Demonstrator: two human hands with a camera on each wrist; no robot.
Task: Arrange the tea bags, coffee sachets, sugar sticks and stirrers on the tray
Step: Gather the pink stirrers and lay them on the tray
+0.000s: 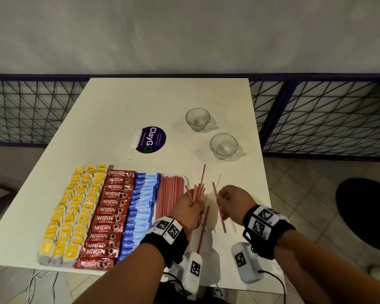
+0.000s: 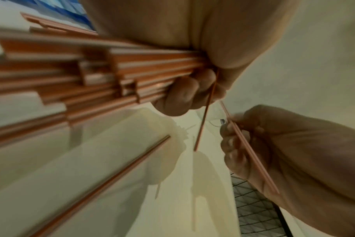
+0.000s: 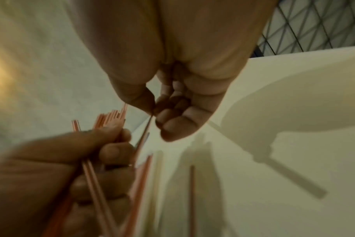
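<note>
A white tray (image 1: 185,177) on the table holds rows of yellow tea bags (image 1: 75,205), red coffee sachets (image 1: 112,210), blue sugar sticks (image 1: 140,205) and red stirrers (image 1: 170,194). Just right of the tray, my left hand (image 1: 189,209) grips a bundle of stirrers (image 1: 198,190) that fans out upward. In the left wrist view the bundle (image 2: 132,72) runs through the curled fingers (image 2: 184,94). Close beside it, my right hand (image 1: 230,200) pinches a single stirrer (image 1: 215,191) between thumb and fingers (image 3: 172,112). One loose stirrer (image 1: 203,229) lies below the left hand.
Two glass cups (image 1: 199,119) (image 1: 224,145) stand on the far right of the white table (image 1: 162,102). A round purple sticker (image 1: 150,139) sits mid-table. A dark wire fence (image 1: 327,119) runs behind. The table's right edge is close to my right wrist.
</note>
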